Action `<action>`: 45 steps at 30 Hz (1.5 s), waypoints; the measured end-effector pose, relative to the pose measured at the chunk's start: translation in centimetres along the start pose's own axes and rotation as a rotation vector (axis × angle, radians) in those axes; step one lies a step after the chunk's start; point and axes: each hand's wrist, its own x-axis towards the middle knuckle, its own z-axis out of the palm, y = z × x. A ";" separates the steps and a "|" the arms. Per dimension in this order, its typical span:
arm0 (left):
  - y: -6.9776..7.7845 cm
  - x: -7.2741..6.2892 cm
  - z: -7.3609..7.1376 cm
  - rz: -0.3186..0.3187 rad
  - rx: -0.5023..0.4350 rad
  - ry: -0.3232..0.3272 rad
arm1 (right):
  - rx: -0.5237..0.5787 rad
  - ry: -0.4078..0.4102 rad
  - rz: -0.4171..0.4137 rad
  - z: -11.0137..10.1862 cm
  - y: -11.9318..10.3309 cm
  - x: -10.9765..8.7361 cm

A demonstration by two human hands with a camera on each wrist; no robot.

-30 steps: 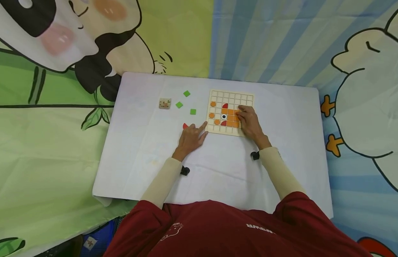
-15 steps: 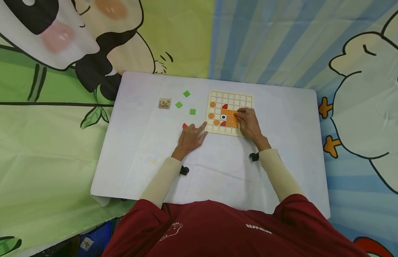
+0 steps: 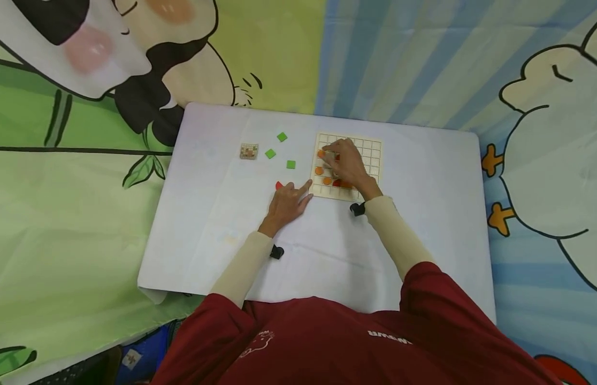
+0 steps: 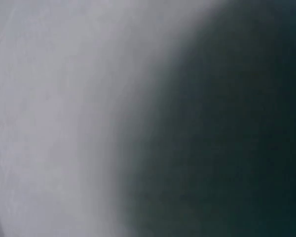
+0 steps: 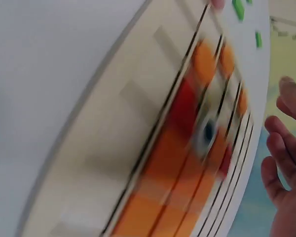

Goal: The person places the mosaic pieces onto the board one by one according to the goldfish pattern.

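Note:
A pale wooden grid board (image 3: 374,155) lies on the table, holding orange round pieces (image 3: 319,170), orange square pieces (image 5: 160,158), red curved pieces (image 5: 182,106) and an eye piece (image 5: 207,133). Over its left part reaches my right hand (image 3: 347,163), covering several pieces in the head view. The right wrist view shows its fingers apart above the board, with nothing between them. My left hand (image 3: 285,204) rests on the table, its index fingertip at the board's left edge. Just beyond that hand's knuckles shows a red piece (image 3: 278,185). The left wrist view has only blurred table and a dark shape.
Three green square pieces (image 3: 291,164) lie loose left of the board. Beside them is a small patterned square (image 3: 249,151). The white table (image 3: 433,176) has its far edge against a cartoon-printed backdrop (image 3: 269,53).
My right hand has left the orange squares on the board's right side and moved left over the board, toward the upper round piece. My left hand has stayed in place.

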 end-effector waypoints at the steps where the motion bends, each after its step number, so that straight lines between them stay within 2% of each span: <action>1: 0.0 0.0 0.0 0.003 -0.004 0.001 | 0.001 -0.043 -0.019 0.5 -0.8 0.8; 6: 0.1 0.2 0.1 0.013 0.003 0.009 | 0.021 -0.199 -0.068 3.6 -4.0 3.5; 11: 0.2 0.1 0.0 0.030 0.051 0.005 | 0.015 -0.267 -0.060 6.2 -5.3 4.3; 15: -0.3 -0.1 -0.1 0.031 0.095 0.002 | -0.003 -0.264 -0.088 7.4 -5.6 4.6; 20: -0.5 0.0 0.0 0.038 0.099 0.038 | -0.010 -0.231 -0.118 7.5 -5.5 4.5; 25: -0.6 0.0 0.2 0.027 0.077 0.030 | -0.119 -0.203 -0.145 7.3 -5.8 4.2; 27: -0.4 0.0 0.3 0.020 0.067 0.025 | -0.125 -0.167 -0.145 7.2 -5.6 4.1; 29: -0.3 0.0 0.3 0.010 0.051 0.020 | -0.085 -0.117 -0.122 6.7 -5.5 3.9; 33: 0.0 0.0 0.1 0.000 0.042 -0.003 | 0.099 0.034 -0.080 4.7 -4.7 2.7; 36: 0.0 0.1 -0.1 -0.005 0.050 -0.020 | 0.215 0.172 -0.086 2.7 -2.7 1.4; 39: 0.0 0.2 -0.1 -0.016 0.050 -0.023 | 0.228 0.306 -0.070 0.6 0.4 -0.2; 41: 0.1 0.3 -0.1 -0.022 0.036 -0.021 | 0.203 0.381 -0.020 -0.6 2.5 -1.5; 43: 0.1 0.2 0.0 -0.025 0.028 -0.027 | 0.166 0.430 0.044 -1.6 4.6 -2.8; 45: 0.1 0.2 0.1 -0.028 0.027 -0.037 | 0.131 0.435 0.101 -2.3 6.1 -3.8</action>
